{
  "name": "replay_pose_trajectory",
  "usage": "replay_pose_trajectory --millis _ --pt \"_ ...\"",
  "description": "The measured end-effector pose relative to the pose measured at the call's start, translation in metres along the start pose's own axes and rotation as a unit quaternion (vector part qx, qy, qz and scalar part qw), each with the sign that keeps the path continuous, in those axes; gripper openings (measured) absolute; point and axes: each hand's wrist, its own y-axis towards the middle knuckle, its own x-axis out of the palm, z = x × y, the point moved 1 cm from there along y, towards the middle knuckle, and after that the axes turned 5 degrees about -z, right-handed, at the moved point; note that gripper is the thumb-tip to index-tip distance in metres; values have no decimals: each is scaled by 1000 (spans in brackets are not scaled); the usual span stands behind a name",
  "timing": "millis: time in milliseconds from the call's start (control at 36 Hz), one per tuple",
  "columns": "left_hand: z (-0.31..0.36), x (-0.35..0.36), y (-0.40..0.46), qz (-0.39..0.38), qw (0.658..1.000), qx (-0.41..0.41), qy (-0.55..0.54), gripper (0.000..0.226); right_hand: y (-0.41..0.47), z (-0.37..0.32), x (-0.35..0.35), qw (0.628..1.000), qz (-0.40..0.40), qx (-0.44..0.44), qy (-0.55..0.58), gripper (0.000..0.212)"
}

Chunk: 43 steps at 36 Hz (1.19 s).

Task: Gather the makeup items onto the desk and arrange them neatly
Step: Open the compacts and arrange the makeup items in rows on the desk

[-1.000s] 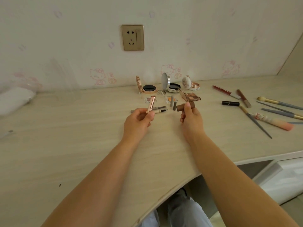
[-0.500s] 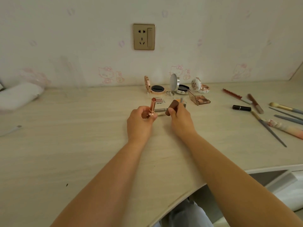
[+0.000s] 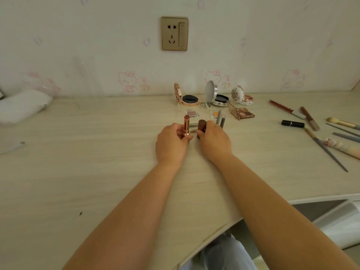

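Both hands are busy mid-worktop: left hand grips an uncapped rose-gold lipstick upright, right hand is wrapped round its brown cap just beside it. Three open compacts sit along the worktop's back edge by the wall, small eyeshadow palettes just in front. Brushes and a black lipstick lie scattered toward the right edge.

Head-worn wide-angle view, looking forward and down, close over desk, facing wall
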Motion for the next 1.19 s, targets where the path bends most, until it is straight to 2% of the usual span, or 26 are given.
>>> replay_pose_trajectory --millis 639,833,944,1028,1111,1194 --pt "-3 4 6 -1 999 1 52 31 -2 -1 -1 999 -28 10 -18 38" --pt "-3 5 6 -5 998 -7 67 30 -4 -2 -1 999 -27 28 11 40" --pt "-1 2 4 18 998 -9 66 54 -9 -2 -3 999 -27 31 23 51" --pt "1 -1 -3 54 998 -3 40 70 -18 1 -7 996 -22 46 74 53" --pt "4 -8 -13 112 993 16 -46 56 -26 10 -16 982 -12 81 171 46" --pt "12 -10 -23 161 977 106 -86 34 -34 32 -30 964 22 116 240 34"
